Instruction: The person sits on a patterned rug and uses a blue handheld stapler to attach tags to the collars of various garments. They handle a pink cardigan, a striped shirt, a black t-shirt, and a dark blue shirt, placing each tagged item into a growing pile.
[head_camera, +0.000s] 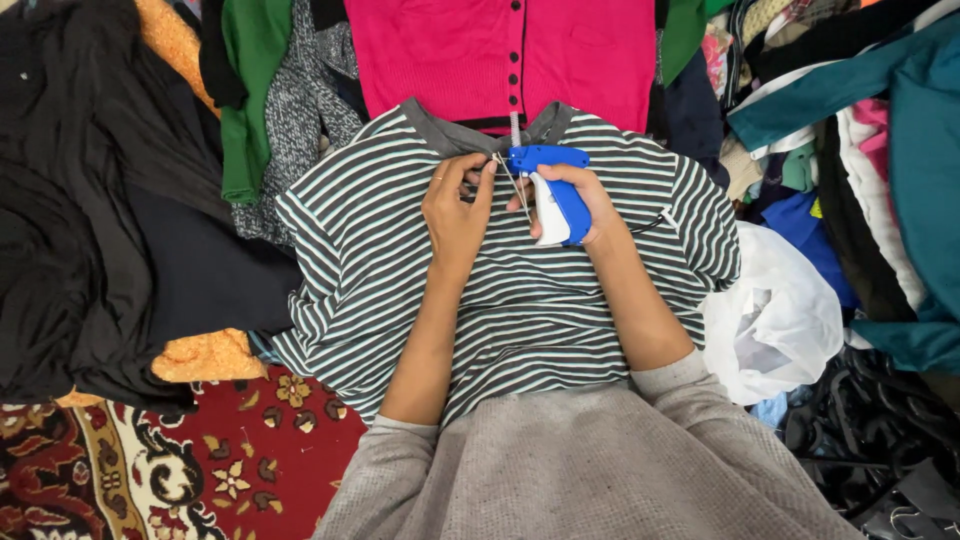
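Two hands at the collar of a striped top, frame centre.
Right hand (585, 200) was closed around a blue-and-white tagging gun (553, 190); left hand (457, 210) pinched the striped top (520, 310) by the gun's needle; a pink cardigan (480, 50) lay above.

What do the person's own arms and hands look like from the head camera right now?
Both arms wear grey knit sleeves pushed up toward the elbows, leaving the forearms bare. The left hand has a thin ring on one finger. The right hand shows no ring or glove. No watch or bracelet is visible on either wrist.
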